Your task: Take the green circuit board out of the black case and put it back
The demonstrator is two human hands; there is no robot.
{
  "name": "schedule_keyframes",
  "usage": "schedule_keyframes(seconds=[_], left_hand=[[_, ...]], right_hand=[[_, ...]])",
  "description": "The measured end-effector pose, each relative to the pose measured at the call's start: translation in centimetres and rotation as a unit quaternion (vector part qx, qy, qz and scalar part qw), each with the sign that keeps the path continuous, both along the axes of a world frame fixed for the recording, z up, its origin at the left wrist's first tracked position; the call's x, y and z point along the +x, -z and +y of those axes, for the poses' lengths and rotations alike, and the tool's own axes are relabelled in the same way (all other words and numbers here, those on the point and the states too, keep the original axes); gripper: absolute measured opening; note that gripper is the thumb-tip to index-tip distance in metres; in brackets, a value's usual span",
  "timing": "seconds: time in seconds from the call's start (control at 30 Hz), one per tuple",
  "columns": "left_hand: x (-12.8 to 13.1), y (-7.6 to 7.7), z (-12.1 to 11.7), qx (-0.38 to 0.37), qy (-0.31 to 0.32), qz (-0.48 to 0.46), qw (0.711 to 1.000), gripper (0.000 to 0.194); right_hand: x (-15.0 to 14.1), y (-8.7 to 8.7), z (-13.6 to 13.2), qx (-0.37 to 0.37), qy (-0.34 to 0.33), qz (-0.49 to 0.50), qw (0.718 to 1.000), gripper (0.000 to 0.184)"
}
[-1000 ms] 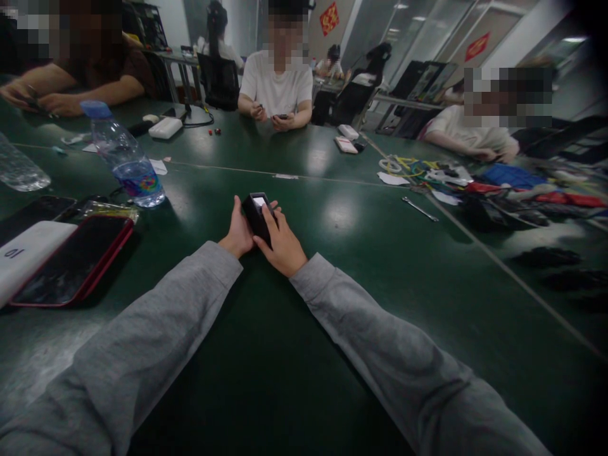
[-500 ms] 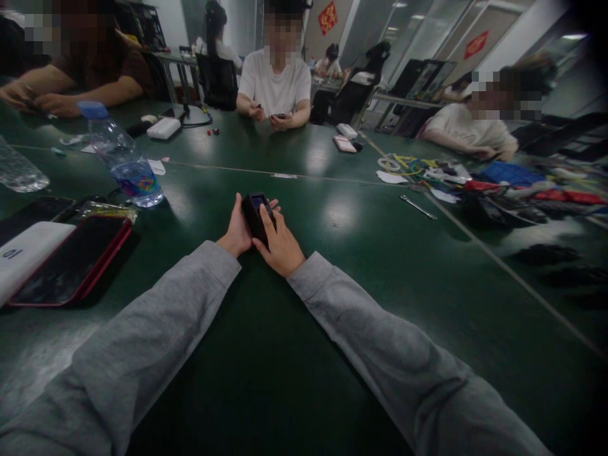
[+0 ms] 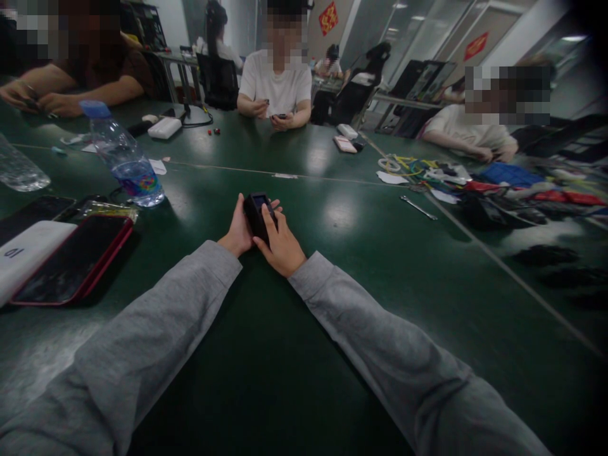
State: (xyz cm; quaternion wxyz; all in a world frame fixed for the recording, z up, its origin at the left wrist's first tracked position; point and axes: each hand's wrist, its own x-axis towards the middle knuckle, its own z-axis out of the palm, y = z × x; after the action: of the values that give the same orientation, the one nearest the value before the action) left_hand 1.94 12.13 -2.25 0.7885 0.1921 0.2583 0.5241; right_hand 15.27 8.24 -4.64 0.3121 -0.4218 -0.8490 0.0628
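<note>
A black boxy device with a small dark bluish screen is held above the green table, tilted toward me. My left hand wraps around its left side and underside, and those fingertips show past its far right edge. Across the right side and front lies my right hand. Its index finger rests on the face near the screen, and its thumb touches the lower edge. The palms hide part of the device, so its exact kind is unclear.
To the left stand a water bottle, a red-cased phone and a white power bank. A wrench lies right, before a pile of cables. Co-workers sit across the green table.
My hands and the device keep nearly the same pose. Across the table, a co-worker's raised hand has shifted slightly.
</note>
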Motion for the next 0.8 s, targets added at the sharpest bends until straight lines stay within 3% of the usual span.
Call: schedule_keyframes(seconds=[0.37, 0.8], left_hand=[[0.17, -0.54, -0.42, -0.007, 0.000, -0.020, 1.000, 0.081], [-0.10, 0.04, -0.15, 0.007, 0.026, -0.031, 0.999, 0.089]], right_hand=[[0.06, 0.06, 0.07, 0.005, -0.011, 0.015, 1.000, 0.075], [0.12, -0.26, -0.06, 0.018, -0.005, 0.027, 0.999, 0.070]])
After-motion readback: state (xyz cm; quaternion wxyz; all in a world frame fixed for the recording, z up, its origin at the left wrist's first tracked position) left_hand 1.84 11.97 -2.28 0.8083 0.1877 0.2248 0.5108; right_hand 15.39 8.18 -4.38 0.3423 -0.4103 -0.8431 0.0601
